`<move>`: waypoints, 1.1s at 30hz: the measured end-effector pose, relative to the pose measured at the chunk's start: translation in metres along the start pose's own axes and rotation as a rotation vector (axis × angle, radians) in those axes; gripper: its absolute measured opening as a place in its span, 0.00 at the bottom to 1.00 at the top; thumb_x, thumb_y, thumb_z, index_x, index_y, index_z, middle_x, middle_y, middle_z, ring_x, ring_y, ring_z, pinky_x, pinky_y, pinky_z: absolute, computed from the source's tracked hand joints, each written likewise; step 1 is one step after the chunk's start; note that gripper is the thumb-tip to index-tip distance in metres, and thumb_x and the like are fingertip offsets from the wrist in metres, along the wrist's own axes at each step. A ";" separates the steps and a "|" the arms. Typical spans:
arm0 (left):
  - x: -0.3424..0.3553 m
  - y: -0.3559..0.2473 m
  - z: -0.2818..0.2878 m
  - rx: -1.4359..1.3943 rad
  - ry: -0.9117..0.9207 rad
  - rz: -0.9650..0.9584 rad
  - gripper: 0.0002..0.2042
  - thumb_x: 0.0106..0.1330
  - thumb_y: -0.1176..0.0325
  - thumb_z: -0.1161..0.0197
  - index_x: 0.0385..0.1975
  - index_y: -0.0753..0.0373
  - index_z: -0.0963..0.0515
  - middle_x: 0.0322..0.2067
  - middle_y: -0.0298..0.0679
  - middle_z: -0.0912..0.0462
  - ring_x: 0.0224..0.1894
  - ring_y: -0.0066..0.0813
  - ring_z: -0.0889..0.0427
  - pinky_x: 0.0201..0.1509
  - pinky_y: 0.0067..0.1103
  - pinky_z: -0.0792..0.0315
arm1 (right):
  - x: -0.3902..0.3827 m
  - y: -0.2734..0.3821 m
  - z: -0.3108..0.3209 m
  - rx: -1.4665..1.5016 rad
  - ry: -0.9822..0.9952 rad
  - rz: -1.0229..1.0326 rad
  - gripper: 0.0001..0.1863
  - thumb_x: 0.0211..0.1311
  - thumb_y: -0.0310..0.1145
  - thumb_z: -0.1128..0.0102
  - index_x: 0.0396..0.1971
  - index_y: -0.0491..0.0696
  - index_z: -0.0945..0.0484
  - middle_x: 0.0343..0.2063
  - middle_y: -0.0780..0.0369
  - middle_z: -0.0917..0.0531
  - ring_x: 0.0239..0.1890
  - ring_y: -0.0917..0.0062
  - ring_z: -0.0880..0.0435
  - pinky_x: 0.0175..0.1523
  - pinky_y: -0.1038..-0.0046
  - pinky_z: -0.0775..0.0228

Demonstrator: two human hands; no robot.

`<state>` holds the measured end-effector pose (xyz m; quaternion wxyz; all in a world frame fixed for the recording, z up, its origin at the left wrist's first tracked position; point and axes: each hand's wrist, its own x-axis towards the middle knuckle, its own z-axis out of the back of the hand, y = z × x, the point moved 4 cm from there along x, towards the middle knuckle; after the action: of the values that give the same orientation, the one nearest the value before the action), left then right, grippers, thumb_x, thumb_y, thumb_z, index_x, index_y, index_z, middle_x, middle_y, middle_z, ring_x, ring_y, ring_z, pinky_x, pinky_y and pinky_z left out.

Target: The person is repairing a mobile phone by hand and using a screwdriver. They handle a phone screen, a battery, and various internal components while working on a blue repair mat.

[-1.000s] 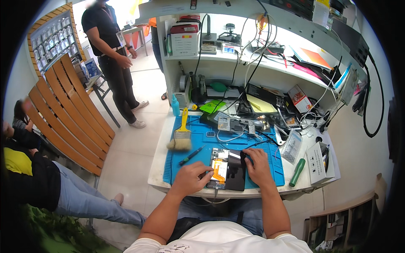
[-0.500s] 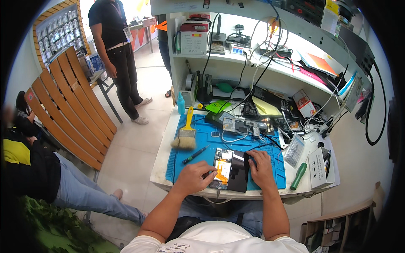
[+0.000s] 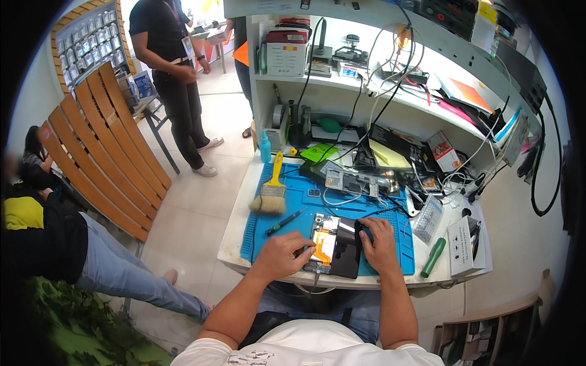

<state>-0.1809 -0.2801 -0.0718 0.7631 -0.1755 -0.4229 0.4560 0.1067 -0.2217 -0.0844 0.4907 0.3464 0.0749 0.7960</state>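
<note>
An opened phone [image 3: 325,239] lies on the blue work mat [image 3: 295,229], its pale inside and orange ribbon cable [image 3: 321,252] exposed. Its black screen panel [image 3: 348,256] lies along its right side. My left hand [image 3: 282,255] is closed in a pinch at the phone's left edge, by the orange ribbon; what the fingertips hold is too small to make out. My right hand [image 3: 379,245] grips the screen panel's upper right edge with thumb and fingers. A thin cable [image 3: 315,279] runs from the phone's lower end over the table edge.
A screwdriver [image 3: 285,222] and a yellow-handled brush [image 3: 270,196] lie left of the phone. To the right are a green-handled tool [image 3: 433,257] and a white box [image 3: 466,244]. Cables and loose parts [image 3: 352,182] crowd the mat's back. A person [image 3: 173,79] stands beyond the bench.
The view has shifted slightly. The standing person has raised a forearm to waist height. Both my hands keep their places at the phone and its screen panel.
</note>
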 end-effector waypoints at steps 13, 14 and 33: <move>-0.002 0.005 -0.001 -0.024 -0.002 0.035 0.07 0.71 0.65 0.22 0.43 0.58 0.06 0.32 0.38 0.11 0.26 0.33 0.12 0.31 0.27 0.20 | 0.000 0.000 -0.001 -0.002 0.003 0.014 0.19 0.71 0.28 0.29 0.60 0.47 0.13 0.57 0.57 0.11 0.61 0.57 0.18 0.69 0.55 0.31; -0.002 0.005 -0.001 -0.023 0.000 0.034 0.07 0.72 0.65 0.22 0.43 0.58 0.06 0.32 0.38 0.11 0.27 0.33 0.12 0.31 0.27 0.20 | 0.000 -0.001 -0.001 -0.004 0.003 0.016 0.19 0.71 0.28 0.29 0.60 0.47 0.13 0.57 0.57 0.11 0.61 0.57 0.18 0.69 0.56 0.31; -0.004 0.006 -0.002 -0.018 0.012 0.027 0.07 0.73 0.62 0.23 0.42 0.57 0.07 0.34 0.37 0.11 0.28 0.36 0.12 0.34 0.29 0.19 | -0.001 -0.001 -0.001 -0.022 0.006 0.002 0.17 0.72 0.27 0.32 0.59 0.48 0.13 0.57 0.57 0.11 0.62 0.57 0.18 0.70 0.56 0.32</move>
<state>-0.1836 -0.2802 -0.0795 0.7578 -0.1908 -0.4201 0.4613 0.1069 -0.2217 -0.0858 0.4937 0.3386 0.0673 0.7982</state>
